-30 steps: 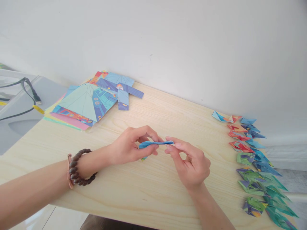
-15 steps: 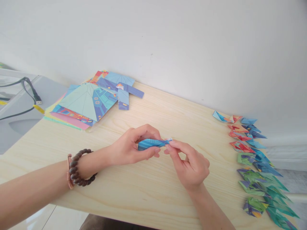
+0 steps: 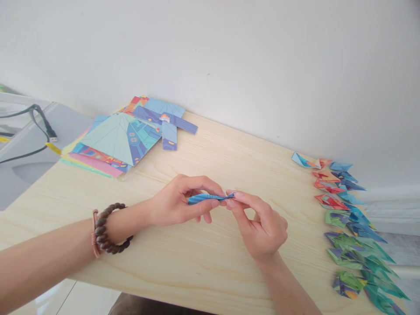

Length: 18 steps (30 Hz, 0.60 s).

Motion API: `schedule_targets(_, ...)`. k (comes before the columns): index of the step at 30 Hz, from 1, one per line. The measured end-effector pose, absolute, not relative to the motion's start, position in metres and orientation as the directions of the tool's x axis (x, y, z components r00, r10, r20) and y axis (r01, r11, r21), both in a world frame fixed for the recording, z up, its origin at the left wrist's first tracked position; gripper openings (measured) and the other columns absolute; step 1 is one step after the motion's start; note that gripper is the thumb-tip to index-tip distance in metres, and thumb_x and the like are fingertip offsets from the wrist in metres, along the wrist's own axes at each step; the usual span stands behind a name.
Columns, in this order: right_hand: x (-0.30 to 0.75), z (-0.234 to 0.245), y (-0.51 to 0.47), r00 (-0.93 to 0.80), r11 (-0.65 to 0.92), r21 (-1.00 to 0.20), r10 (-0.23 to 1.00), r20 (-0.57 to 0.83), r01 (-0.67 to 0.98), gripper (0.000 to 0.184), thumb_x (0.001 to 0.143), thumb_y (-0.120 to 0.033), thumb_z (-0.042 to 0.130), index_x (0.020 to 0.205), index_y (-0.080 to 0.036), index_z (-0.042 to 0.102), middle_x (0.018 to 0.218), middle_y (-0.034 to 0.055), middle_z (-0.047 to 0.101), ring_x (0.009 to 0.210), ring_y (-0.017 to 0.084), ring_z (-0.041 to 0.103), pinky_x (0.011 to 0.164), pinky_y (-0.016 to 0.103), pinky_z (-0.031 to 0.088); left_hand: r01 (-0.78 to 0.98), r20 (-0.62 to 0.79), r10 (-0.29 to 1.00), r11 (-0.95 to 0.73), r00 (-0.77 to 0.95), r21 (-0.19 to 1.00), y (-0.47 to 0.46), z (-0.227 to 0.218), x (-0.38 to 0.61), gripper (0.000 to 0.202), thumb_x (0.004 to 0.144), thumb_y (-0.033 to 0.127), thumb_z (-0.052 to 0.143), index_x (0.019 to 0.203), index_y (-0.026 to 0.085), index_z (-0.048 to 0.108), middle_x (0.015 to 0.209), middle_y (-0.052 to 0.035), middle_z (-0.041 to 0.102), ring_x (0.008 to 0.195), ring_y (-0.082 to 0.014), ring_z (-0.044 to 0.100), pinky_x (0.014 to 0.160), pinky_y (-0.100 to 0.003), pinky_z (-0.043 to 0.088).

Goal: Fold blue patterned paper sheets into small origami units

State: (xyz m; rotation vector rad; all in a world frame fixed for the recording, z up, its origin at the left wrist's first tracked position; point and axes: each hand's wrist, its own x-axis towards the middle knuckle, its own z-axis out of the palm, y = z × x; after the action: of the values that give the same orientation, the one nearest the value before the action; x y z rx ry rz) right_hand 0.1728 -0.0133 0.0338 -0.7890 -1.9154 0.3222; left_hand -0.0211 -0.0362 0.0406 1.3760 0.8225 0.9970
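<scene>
A narrow piece of blue folded paper [image 3: 201, 198] with darker lines is held above the table between both hands. My left hand [image 3: 183, 199] pinches it from the left, thumb below and index finger above, close to its right part. My right hand [image 3: 259, 218] grips the thin right tip between thumb and index finger. The fingertips of the two hands almost meet, and they hide part of the paper where it narrows.
Patterned paper sheets [image 3: 108, 135] lie stacked at the back left of the wooden table [image 3: 183, 267]. Rows of folded paper pieces [image 3: 331, 202] in red, blue and green line the right side. A black cable [image 3: 41, 120] lies on the grey surface at left. A white wall [image 3: 229, 65] stands behind.
The blue folded paper now shows a narrower side, with less of its face visible. My left fingers have shifted right along it, towards the tip, and its lower fingers have spread.
</scene>
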Motion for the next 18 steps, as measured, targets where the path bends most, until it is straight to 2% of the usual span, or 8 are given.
schedule_targets(8, 0.1731, 0.0335, -0.0132, -0.27, 0.734, -0.531, 0.662, 0.699, 0.424, 0.025, 0.074, -0.012, 0.07, 0.096, -0.024, 0.063, 0.084, -0.0026, 0.073, 0.051, 0.008, 0.062, 0.054, 0.02, 0.056, -0.068, 0.14, 0.921, -0.124, 0.364, 0.99, -0.0364, 0.0358, -0.02, 0.018, 0.088, 0.016, 0.055, 0.104, 0.016, 0.048, 0.092, -0.0059, 0.064, 0.067, -0.0137, 0.069, 0.05, -0.019, 0.056)
schedule_targets(14, 0.1731, 0.0337, -0.014, -0.269, 0.714, -0.557, 0.687, 0.675, 0.424, 0.023, 0.075, -0.013, 0.069, 0.094, -0.024, 0.063, 0.082, -0.0025, 0.073, 0.049, 0.008, 0.06, 0.051, 0.02, 0.055, 0.083, 0.294, 0.914, -0.329, 0.28, 0.941, -0.0309, 0.0372, -0.0195, 0.025, 0.079, 0.014, 0.065, 0.099, 0.015, 0.05, 0.099, -0.0084, 0.061, 0.091, -0.0165, 0.062, 0.077, -0.028, 0.055)
schedule_targets(18, 0.1715, 0.0349, -0.015, -0.288, 0.737, -0.562, 0.669, 0.685, 0.375, 0.027, 0.074, -0.008, 0.068, 0.095, -0.023, 0.062, 0.082, -0.0017, 0.072, 0.055, 0.008, 0.063, 0.052, 0.019, 0.055, 0.17, 0.276, 0.92, -0.33, 0.278, 0.929, -0.0299, 0.041, -0.0205, 0.017, 0.077, 0.015, 0.066, 0.089, 0.016, 0.053, 0.102, -0.0086, 0.058, 0.095, -0.0172, 0.06, 0.068, -0.023, 0.053)
